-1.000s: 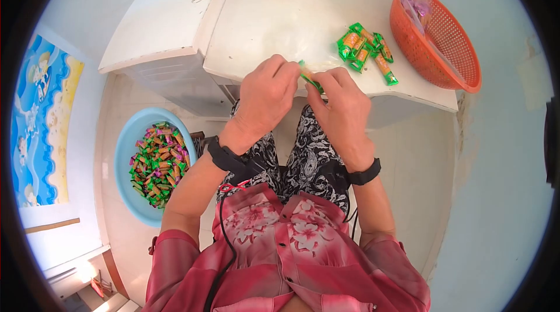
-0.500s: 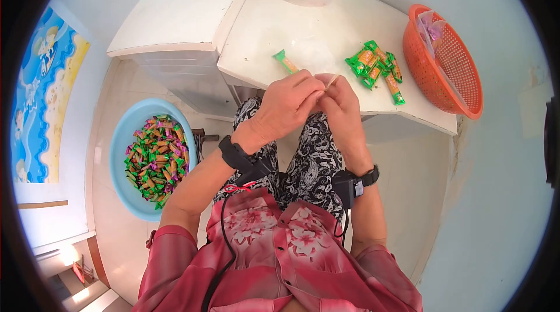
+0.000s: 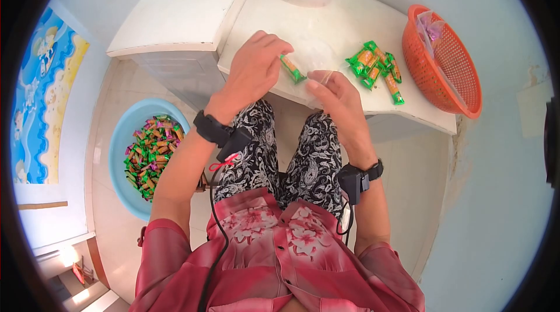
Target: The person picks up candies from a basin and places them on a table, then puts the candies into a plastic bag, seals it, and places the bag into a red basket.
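Green at both ends, a wrapped snack (image 3: 293,69) is being met by the left hand (image 3: 256,67), whose grip cannot be told, near the white desk's (image 3: 350,20) front edge. Clear plastic (image 3: 328,79) is being pinched by the right hand (image 3: 341,99).

1 small green packet (image 3: 293,69) between 2 hands (image 3: 254,70), 1 orange basket (image 3: 430,76) farther right

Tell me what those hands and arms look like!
The left hand and right hand are bare. Each wrist wears a black strap, a boxy black device and a black cable, with red cord on the left. Pinkish-red sleeves end near the elbows.
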The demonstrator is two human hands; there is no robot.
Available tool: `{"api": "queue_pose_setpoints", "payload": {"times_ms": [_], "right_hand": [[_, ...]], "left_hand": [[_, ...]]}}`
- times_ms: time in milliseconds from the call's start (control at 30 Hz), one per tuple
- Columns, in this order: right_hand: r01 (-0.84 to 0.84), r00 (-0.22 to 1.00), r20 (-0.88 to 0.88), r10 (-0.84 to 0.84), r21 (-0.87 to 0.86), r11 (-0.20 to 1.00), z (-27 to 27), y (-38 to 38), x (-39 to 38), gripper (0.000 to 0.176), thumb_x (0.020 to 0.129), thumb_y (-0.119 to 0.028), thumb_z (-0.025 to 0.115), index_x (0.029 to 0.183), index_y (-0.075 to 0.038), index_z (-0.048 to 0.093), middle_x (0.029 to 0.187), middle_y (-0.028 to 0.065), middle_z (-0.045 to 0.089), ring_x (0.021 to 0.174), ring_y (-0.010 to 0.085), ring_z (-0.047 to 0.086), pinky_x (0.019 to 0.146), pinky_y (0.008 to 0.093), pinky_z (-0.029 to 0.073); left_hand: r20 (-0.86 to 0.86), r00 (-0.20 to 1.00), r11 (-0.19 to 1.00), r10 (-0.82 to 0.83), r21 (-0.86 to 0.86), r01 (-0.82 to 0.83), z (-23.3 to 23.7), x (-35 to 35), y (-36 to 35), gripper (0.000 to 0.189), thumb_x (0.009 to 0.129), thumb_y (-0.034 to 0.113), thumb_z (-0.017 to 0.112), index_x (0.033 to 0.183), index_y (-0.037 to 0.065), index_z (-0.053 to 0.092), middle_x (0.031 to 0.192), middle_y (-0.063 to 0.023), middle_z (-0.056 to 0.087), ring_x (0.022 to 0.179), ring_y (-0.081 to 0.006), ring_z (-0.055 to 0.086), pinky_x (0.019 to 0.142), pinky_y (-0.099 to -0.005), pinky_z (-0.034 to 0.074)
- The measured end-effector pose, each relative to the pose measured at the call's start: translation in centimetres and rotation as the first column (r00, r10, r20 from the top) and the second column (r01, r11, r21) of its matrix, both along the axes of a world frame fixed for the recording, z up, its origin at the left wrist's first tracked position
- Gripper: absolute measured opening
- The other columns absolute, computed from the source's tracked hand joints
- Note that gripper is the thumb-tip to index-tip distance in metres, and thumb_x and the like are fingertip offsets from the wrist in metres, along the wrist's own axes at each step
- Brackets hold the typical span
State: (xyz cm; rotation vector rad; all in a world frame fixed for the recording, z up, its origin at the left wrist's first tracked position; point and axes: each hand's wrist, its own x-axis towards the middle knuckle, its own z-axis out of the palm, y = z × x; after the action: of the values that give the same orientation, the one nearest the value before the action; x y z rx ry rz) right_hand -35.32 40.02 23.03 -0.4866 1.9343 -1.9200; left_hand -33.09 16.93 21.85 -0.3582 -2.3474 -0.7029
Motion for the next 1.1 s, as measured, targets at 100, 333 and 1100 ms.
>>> {"api": "queue_pose_setpoints", "payload": {"times_ms": [100, 333, 1100], "right_hand": [[0.017, 1.0, 0.009, -0.017, -0.01, 1.0, -1.1, 0.2, -1.1, 0.027, 0.106, -0.021, 0.072, 0.114, 0.004, 0.066, 0.115, 0.0093, 0.073, 0.104, 0.0133, 0.069, 0.087, 0.0297, 0.053], [0.048, 0.999, -0.012, -0.048, 0.041, 0.998, -2.7, 0.4, -2.1, 0.024, 0.11, -0.021, 0.065, 0.104, 0.002, 0.065, 0.109, 0.012, 0.076, 0.089, 0.0122, 0.072, 0.066, 0.0251, 0.056], [0.779, 0.451, -0.861, -0.237, 0.249, 0.576, -4.1, 10.1, -4.2, 0.024, 0.098, -0.013, 0.075, 0.12, -0.007, 0.07, 0.11, 0.0114, 0.066, 0.088, 0.027, 0.072, 0.074, 0.0413, 0.058]], "left_hand": [[0.082, 0.995, 0.991, -0.064, -0.113, 0.073, -1.1, -0.9, -0.1, 0.03, 0.085, -0.006, 0.057, 0.109, 0.003, 0.072, 0.107, -0.0097, 0.071, 0.111, -0.0339, 0.061, 0.097, -0.0455, 0.049], [0.117, 0.993, 0.967, -0.033, -0.247, 0.061, -1.7, -0.4, -0.6, 0.027, 0.084, -0.006, 0.056, 0.102, 0.008, 0.071, 0.125, -0.0071, 0.073, 0.137, -0.0335, 0.057, 0.113, -0.0477, 0.045], [-0.035, 0.987, 0.976, 0.156, -0.148, -0.159, -4.1, -2.1, -0.5, 0.039, 0.087, -0.01, 0.057, 0.119, 0.004, 0.074, 0.133, -0.0117, 0.071, 0.137, -0.0345, 0.06, 0.112, -0.0461, 0.051]]}}
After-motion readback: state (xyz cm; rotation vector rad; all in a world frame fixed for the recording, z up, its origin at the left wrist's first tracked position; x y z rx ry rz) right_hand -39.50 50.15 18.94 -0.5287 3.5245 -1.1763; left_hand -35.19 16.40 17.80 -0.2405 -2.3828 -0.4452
